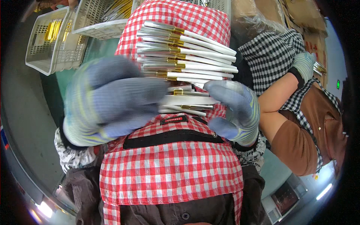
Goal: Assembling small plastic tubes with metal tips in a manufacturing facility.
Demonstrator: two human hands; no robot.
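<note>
Several brushes (204, 67) with white handles and gold-and-silver ferrules lie side by side on the red-and-white checked cloth (178, 11) over my lap. No bristles can be made out. My gloved left hand (116, 99), smeared by motion, reaches over the brushes' silver ends, so its grip is unclear. On the other side my gloved right hand (238, 110) curves with fingers and thumb apart, close to the lower brushes. A blurred white handle (189, 100) spans the gap between my hands. Part of the lower brushes is hidden behind my left hand.
Pale plastic baskets (52, 65) stand at the far left, holding golden and silvery pieces. To the right a co-worker in a black-and-white checked apron has a gloved hand (304, 65) on similar metal-ended pieces. Cardboard boxes (262, 13) wrapped in plastic are at the back right.
</note>
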